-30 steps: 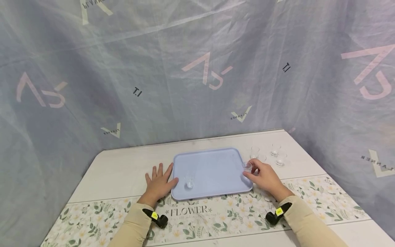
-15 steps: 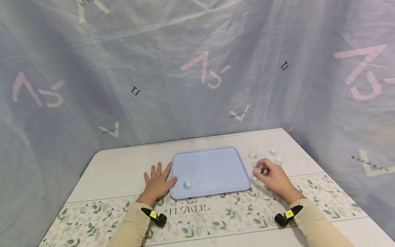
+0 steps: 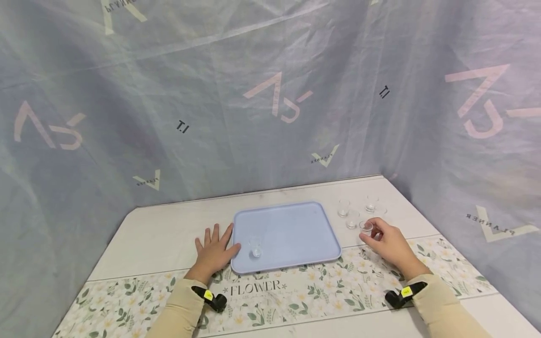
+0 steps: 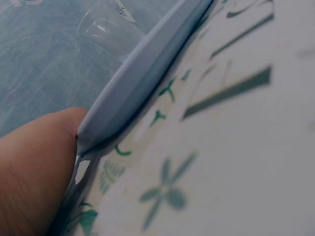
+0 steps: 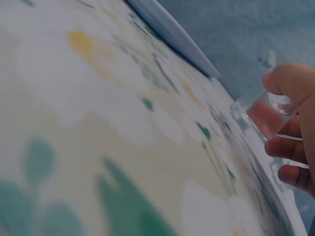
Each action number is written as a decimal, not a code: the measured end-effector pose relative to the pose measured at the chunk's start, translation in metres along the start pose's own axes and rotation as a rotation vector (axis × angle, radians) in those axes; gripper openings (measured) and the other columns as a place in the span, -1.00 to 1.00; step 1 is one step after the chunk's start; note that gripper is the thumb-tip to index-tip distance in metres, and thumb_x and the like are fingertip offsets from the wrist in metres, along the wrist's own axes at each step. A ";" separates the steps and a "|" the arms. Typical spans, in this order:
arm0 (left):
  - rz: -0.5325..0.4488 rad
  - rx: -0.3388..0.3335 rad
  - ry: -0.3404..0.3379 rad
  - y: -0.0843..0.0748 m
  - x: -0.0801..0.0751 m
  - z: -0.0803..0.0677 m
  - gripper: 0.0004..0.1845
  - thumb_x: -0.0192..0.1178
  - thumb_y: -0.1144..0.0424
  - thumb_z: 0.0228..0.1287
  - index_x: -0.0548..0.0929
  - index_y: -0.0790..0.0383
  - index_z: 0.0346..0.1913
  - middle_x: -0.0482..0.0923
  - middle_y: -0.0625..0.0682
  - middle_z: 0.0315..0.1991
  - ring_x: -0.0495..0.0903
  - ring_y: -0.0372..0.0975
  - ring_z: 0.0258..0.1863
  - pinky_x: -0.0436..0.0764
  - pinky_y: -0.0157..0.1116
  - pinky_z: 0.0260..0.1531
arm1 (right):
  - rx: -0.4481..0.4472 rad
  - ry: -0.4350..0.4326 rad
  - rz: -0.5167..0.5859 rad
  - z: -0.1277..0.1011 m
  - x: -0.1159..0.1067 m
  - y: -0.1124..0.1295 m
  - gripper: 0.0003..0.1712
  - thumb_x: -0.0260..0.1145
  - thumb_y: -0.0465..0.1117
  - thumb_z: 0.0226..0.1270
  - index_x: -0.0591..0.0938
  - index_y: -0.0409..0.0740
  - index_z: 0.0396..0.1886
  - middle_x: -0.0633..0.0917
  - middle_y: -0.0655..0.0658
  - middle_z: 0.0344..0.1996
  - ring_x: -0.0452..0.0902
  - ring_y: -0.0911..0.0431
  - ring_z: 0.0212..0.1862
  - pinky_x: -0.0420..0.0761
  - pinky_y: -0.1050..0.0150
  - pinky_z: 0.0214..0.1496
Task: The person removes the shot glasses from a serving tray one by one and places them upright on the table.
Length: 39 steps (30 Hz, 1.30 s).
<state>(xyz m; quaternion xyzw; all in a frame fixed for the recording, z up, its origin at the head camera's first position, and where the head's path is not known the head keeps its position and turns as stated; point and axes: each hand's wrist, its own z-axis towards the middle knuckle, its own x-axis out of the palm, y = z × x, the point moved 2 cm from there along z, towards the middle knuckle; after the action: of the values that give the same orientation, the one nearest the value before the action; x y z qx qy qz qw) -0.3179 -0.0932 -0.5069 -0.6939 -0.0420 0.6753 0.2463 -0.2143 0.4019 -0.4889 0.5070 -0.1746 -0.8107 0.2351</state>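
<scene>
A small clear shot glass [image 3: 366, 227] is pinched between the thumb and fingers of my right hand [image 3: 389, 241], to the right of the tray. The right wrist view shows the same shot glass [image 5: 266, 117] held at the fingertips. My left hand [image 3: 213, 253] lies with spread fingers at the left edge of the light blue tray [image 3: 291, 234], its thumb on the rim. In the left wrist view the thumb [image 4: 39, 162] touches the tray rim [image 4: 133, 81]. One more shot glass [image 3: 255, 249] stands on the tray near that thumb.
Several clear glasses stand at the table's back right, among them a near glass [image 3: 352, 220], a left glass [image 3: 343, 210] and a far glass [image 3: 371, 205]. A flower-printed strip [image 3: 270, 295] crosses the white table [image 3: 177, 225]. Grey curtains [image 3: 211, 94] hang behind and beside it.
My right hand has moved rightward from the tray's right edge with the shot glass, toward the other glasses. The left hand stays at the tray. The head view has shifted slightly.
</scene>
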 end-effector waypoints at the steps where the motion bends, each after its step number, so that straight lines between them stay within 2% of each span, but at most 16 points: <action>1: 0.003 -0.001 0.002 0.001 0.000 0.001 -0.17 -0.02 -0.28 0.45 0.06 -0.05 0.64 -0.22 0.36 0.61 -0.32 0.33 0.55 -0.39 0.45 0.31 | 0.010 0.001 -0.008 0.001 -0.001 -0.001 -0.70 0.49 -0.10 0.30 0.58 -0.04 -0.08 0.58 0.03 -0.47 0.42 0.19 -0.47 0.43 0.25 -0.40; 11: -0.002 -0.018 -0.001 0.005 0.005 -0.002 -0.16 -0.03 -0.31 0.44 0.06 -0.03 0.64 -0.21 0.38 0.60 -0.32 0.35 0.55 -0.41 0.46 0.30 | 0.029 0.059 -0.007 0.005 0.000 -0.004 -0.67 0.49 -0.04 0.29 0.58 -0.06 -0.09 0.59 0.02 -0.45 0.45 0.17 -0.43 0.47 0.19 -0.34; 23: -0.018 -0.034 0.005 0.010 0.013 -0.015 -0.17 0.01 -0.27 0.44 0.11 0.01 0.63 -0.18 0.41 0.59 -0.30 0.37 0.54 -0.37 0.48 0.29 | 0.053 0.089 0.014 -0.002 0.010 -0.010 -0.67 0.48 -0.06 0.29 0.57 -0.08 -0.11 0.55 0.02 -0.47 0.42 0.16 -0.43 0.43 0.23 -0.37; 30: 0.000 -0.016 -0.005 0.009 0.011 -0.012 -0.16 0.00 -0.29 0.44 0.09 0.00 0.63 -0.19 0.39 0.60 -0.32 0.35 0.55 -0.39 0.47 0.30 | 0.082 0.041 -0.009 -0.003 0.003 -0.017 -0.69 0.46 -0.08 0.32 0.57 -0.07 -0.08 0.57 0.00 -0.45 0.44 0.14 -0.42 0.43 0.18 -0.35; 39: 0.007 0.000 -0.007 0.004 0.004 -0.002 -0.15 -0.01 -0.31 0.43 0.08 -0.03 0.63 -0.21 0.37 0.60 -0.32 0.33 0.55 -0.40 0.46 0.31 | 0.151 -0.013 -0.037 -0.004 -0.023 -0.029 -0.69 0.40 -0.13 0.32 0.57 -0.15 -0.03 0.61 -0.06 -0.41 0.50 0.10 -0.37 0.47 0.18 -0.35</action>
<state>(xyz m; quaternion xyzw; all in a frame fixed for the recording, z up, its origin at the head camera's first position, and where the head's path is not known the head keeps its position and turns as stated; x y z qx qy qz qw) -0.3171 -0.0954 -0.5118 -0.6917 -0.0404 0.6787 0.2437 -0.2076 0.4389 -0.4888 0.5210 -0.2275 -0.8028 0.1800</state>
